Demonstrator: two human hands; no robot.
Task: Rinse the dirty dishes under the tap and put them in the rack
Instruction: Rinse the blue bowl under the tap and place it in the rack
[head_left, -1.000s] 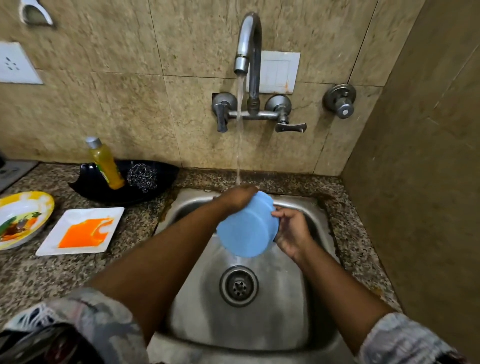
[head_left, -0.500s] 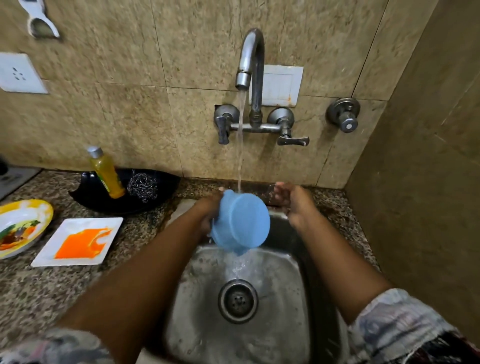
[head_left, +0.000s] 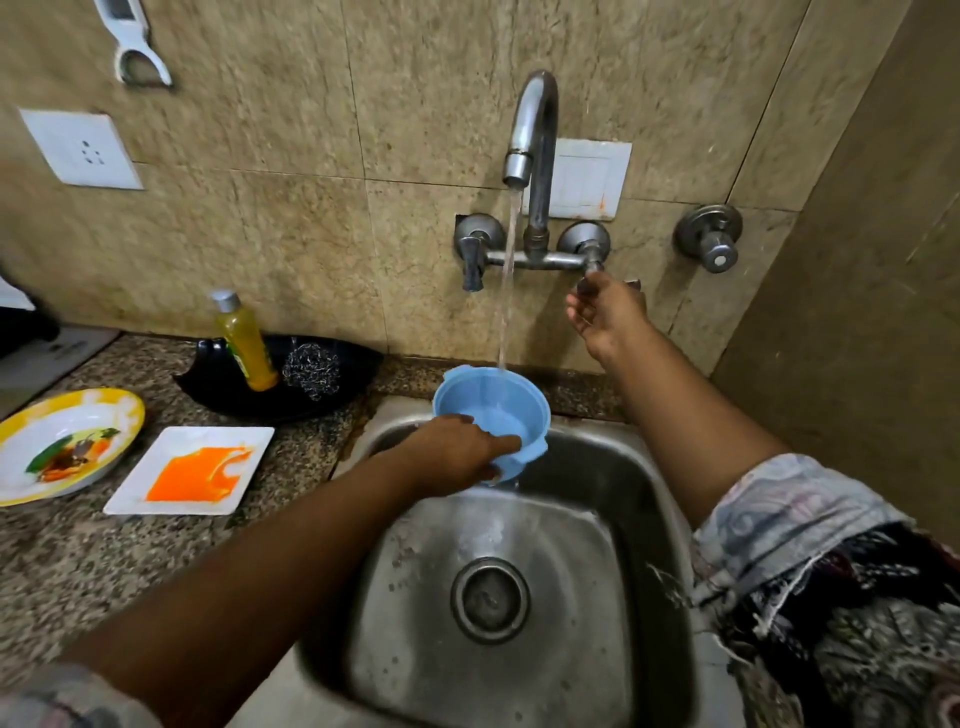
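hidden: the right hand covered most of the right tap handle; its fingertips were at the lever, curled round it as far as could be seen, though the grip itself was blurred. the left hand hid the near wall of the bowl.
cut off: a white tool on the wall ran off the top edge; a dark object at the far left was cropped and could not be made out. no rack was in view.
bowl: blue, mouth up and tilted toward the camera, held over the back rim of the sink – the stream from the tap fell into it.
left fingers: close together, thumb inside the rim and the others under the outside wall, pinching the bowl.
edges: the bowl hung just in front of the counter edge, near the black tray with the bottle and scrubber.
open room: the basin around the drain lay below both arms; the side wall stood close on the right.
waiting dishes: the square plate with orange smears and the round plate sat on the counter, left of the sink, just apart.
change: half a second before, the bowl showed its underside and the right hand hung free beside it – now the bowl faced up and the right hand had risen to the handle.
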